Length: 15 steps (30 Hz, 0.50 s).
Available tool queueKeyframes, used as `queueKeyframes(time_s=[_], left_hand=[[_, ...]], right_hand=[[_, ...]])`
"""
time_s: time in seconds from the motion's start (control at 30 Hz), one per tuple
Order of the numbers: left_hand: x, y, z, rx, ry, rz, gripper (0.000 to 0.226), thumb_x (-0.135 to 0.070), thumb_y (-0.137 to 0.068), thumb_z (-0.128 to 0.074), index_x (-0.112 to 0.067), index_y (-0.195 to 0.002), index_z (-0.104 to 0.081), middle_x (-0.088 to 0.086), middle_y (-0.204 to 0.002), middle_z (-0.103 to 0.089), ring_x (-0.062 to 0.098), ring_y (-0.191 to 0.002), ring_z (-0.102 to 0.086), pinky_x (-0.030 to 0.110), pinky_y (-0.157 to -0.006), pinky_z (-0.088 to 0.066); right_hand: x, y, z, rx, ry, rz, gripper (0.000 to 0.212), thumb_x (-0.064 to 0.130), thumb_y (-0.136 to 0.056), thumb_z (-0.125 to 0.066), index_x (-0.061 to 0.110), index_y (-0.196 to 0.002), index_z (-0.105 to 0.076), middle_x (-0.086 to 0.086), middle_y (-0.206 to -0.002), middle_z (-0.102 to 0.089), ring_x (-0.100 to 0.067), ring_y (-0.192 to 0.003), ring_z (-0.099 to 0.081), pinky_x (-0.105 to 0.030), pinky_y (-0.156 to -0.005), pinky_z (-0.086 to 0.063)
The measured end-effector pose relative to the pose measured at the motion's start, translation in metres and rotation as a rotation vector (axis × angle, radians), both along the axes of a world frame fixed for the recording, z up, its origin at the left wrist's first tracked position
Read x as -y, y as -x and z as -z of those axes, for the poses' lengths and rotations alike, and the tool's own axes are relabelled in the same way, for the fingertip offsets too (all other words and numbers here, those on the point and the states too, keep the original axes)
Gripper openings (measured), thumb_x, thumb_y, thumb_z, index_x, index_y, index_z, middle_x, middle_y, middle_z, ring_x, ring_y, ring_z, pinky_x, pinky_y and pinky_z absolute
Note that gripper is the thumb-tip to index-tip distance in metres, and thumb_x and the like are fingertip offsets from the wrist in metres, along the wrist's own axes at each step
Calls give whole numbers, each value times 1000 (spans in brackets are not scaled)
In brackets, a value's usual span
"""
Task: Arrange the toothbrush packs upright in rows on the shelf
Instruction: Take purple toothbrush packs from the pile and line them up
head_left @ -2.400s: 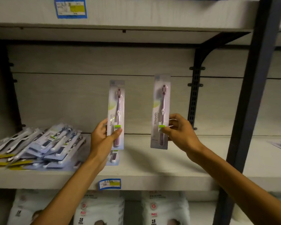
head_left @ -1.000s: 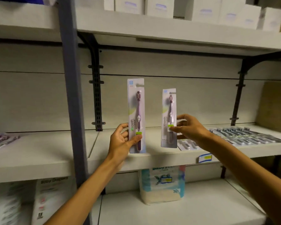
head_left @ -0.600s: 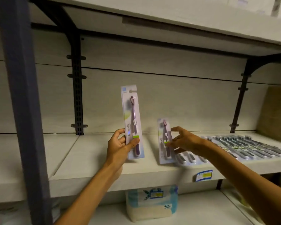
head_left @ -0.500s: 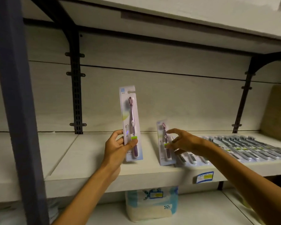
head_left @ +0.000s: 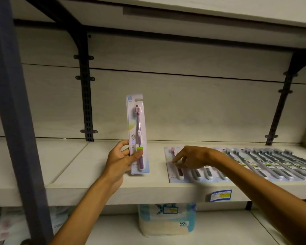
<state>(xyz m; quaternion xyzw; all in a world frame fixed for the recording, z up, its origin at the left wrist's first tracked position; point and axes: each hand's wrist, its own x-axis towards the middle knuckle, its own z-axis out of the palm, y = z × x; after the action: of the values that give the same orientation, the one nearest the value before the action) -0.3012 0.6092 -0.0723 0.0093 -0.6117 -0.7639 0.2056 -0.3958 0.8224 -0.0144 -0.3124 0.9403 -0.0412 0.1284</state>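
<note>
Toothbrush pack (head_left: 137, 134) upright, gripped by left hand (head_left: 121, 159).

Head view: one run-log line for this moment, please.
left hand: holds purple pack upright | right hand: fingers on flat pack | row: lying flat on shelf

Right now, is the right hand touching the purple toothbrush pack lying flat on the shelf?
Touching. The head view shows the right hand with its fingertips resting on the flat purple toothbrush pack, no gap visible.
</note>
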Motion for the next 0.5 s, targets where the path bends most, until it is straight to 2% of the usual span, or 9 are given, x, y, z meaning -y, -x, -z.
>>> queueKeyframes(time_s=[0.13,0.23,0.37,0.5], left_hand=[[-2,-1,-2,14,16,-13,29,-6,-80,-68,-19,-102,-55,7,-97,-72,19,-79,-72,37,-68,-59],[-4,-3,-3,22,28,-27,30,-6,-80,-68,-18,-103,-55,6,-98,-72,21,-83,-71,36,-65,-60],[-6,-4,-4,24,46,-44,32,-5,-78,-68,-16,-104,-54,7,-101,-72,23,-86,-71,37,-67,-60],[-8,-3,-5,23,40,-64,33,-6,-76,-70,-16,-104,-55,8,-104,-72,25,-89,-71,43,-73,-59]], right_hand=[[-3,5,0,-43,-65,-54,39,29,-97,-51,25,-136,-53,-3,-142,-47,-23,-125,-46,-33,-103,-36],[-10,10,1,-41,-10,-74,40,28,-96,-53,24,-135,-53,-2,-141,-49,-22,-124,-48,-33,-103,-37],[-23,17,-2,-139,339,-34,44,28,-90,-62,21,-133,-54,-5,-135,-55,-21,-112,-59,-30,-92,-48],[-30,11,-12,-171,630,-75,44,31,-87,-65,21,-129,-56,-3,-129,-59,-12,-104,-61,-19,-80,-51]])
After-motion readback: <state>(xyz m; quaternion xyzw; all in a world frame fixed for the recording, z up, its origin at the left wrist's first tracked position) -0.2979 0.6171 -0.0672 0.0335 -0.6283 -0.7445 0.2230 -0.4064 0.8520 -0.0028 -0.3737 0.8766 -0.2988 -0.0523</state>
